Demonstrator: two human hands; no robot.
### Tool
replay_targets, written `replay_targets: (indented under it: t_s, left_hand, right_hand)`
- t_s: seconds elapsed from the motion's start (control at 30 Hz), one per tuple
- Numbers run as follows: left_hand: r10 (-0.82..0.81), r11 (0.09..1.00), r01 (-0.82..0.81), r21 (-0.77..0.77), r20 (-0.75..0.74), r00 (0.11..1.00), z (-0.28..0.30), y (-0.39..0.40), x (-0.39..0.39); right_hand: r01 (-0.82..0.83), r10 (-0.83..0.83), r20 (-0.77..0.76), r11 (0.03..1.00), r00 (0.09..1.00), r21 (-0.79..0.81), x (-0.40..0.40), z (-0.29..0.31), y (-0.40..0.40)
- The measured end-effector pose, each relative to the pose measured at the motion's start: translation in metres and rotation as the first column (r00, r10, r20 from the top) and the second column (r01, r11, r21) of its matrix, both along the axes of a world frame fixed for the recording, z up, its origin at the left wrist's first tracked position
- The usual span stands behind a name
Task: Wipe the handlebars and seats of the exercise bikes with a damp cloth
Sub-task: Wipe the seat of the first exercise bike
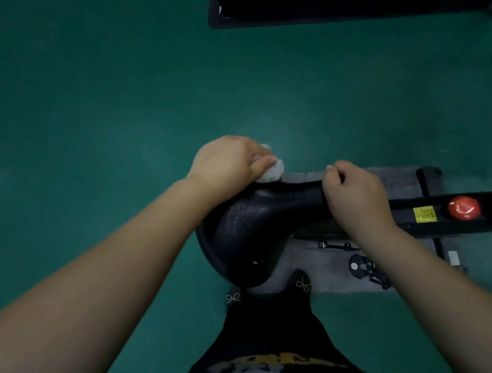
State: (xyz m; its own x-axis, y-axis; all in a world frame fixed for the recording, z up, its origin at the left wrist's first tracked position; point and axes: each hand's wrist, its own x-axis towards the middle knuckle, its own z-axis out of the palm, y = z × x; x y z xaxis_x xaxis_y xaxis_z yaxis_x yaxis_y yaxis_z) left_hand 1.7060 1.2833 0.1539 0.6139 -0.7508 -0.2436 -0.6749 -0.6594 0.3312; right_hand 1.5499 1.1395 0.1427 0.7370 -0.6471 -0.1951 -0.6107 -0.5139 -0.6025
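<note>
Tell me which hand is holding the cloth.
The left hand: its thumb and fingers pinch the white cloth against the far edge of the black seat. The right hand holds no cloth and grips the seat's narrow nose.

Cloth (270, 167) mostly hidden under left hand (228, 166); only white tuft showed past thumb. Seat (246, 231) nose covered by right hand (355, 194), rear edge hidden behind dark trousers. Bike frame (447, 205) ran off right edge. Yellow label (424, 214) print too small to read. Dark equipment (330, 11) cut off by top edge, kind unclear. Pedal (366, 268) partly behind right forearm.
</note>
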Motion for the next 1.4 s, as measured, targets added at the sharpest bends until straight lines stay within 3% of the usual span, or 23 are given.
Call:
replay_targets:
  t_s: [0.07,0.17,0.23,0.33,0.43,0.5,0.53,0.63,0.73,0.83,0.9,0.93,1.0,1.07,1.2,1.3,1.4]
  left_hand:
    - [0.120,0.982,-0.112,-0.150,0.041,0.992,-0.002,0.029,-0.014]
    - [0.215,0.967,-0.180,-0.178,0.201,0.956,-0.008,0.064,-0.065]
    - [0.122,0.988,-0.089,-0.126,0.286,0.950,-0.011,0.064,-0.088]
    - [-0.073,0.992,0.099,-0.075,0.290,0.954,-0.011,0.030,-0.060]
    - [0.015,0.999,-0.017,0.039,0.047,0.999,-0.005,0.005,0.002]
    - [0.143,0.983,-0.162,-0.082,-0.196,0.970,-0.009,0.018,0.020]
    - [0.190,0.958,-0.232,-0.167,-0.236,0.953,-0.009,0.033,0.016]
    - [0.302,0.899,-0.298,-0.321,-0.041,0.953,-0.014,0.080,-0.046]
    - [0.218,0.939,-0.166,-0.302,0.148,0.965,-0.021,0.096,-0.104]
    - [0.101,0.975,-0.023,-0.223,0.342,0.934,-0.020,0.067,-0.082]
    - [0.037,0.995,-0.006,-0.096,0.323,0.946,-0.012,0.038,-0.050]
    - [0.068,0.998,-0.066,-0.014,0.217,0.974,-0.006,0.023,-0.033]
    - [0.238,0.968,-0.241,0.070,0.041,0.970,-0.002,0.002,-0.005]
    - [0.380,0.925,-0.378,0.045,-0.030,0.925,0.002,0.003,0.000]
    - [0.584,0.806,-0.557,-0.200,0.116,0.804,0.004,0.054,-0.084]
    - [0.510,0.860,-0.471,-0.196,0.306,0.804,-0.009,0.050,-0.142]
    - [0.330,0.943,-0.323,-0.081,0.355,0.875,-0.010,0.009,-0.109]
  right_hand:
    - [-0.001,0.002,0.012,1.000,1.000,-0.004,-0.001,-0.001,0.000]
    - [-0.017,0.017,0.013,1.000,1.000,-0.016,-0.002,-0.004,0.000]
    - [-0.022,0.022,0.018,0.999,1.000,-0.024,-0.002,-0.004,0.000]
    - [-0.035,0.035,0.017,0.999,0.999,-0.039,-0.001,-0.004,-0.001]
    - [-0.058,0.059,0.007,0.997,0.998,-0.049,-0.001,-0.004,-0.002]
    - [-0.074,0.076,0.017,0.995,0.997,-0.068,-0.002,-0.005,-0.002]
    - [-0.081,0.083,0.024,0.994,0.996,-0.079,-0.003,-0.006,-0.002]
    - [-0.097,0.102,0.050,0.990,0.993,-0.105,-0.005,-0.006,-0.001]
    - [-0.162,0.172,0.048,0.971,0.984,-0.175,-0.006,-0.003,-0.002]
    - [-0.321,0.334,0.003,0.909,0.943,-0.265,-0.004,-0.001,-0.009]
    - [-0.423,0.439,-0.027,0.845,0.898,-0.326,-0.004,0.000,-0.013]
    - [-0.466,0.485,-0.031,0.818,0.874,-0.338,-0.004,0.000,-0.014]
    - [-0.546,0.565,-0.040,0.773,0.824,-0.322,-0.006,0.000,-0.017]
    - [-0.617,0.633,-0.049,0.731,0.773,-0.292,-0.007,0.001,-0.023]
    - [-0.714,0.722,-0.047,0.670,0.691,-0.204,-0.006,0.001,-0.034]
    - [-0.726,0.735,-0.026,0.663,0.678,-0.180,-0.005,-0.002,-0.036]
    - [-0.729,0.738,-0.032,0.658,0.674,-0.188,-0.005,-0.004,-0.036]
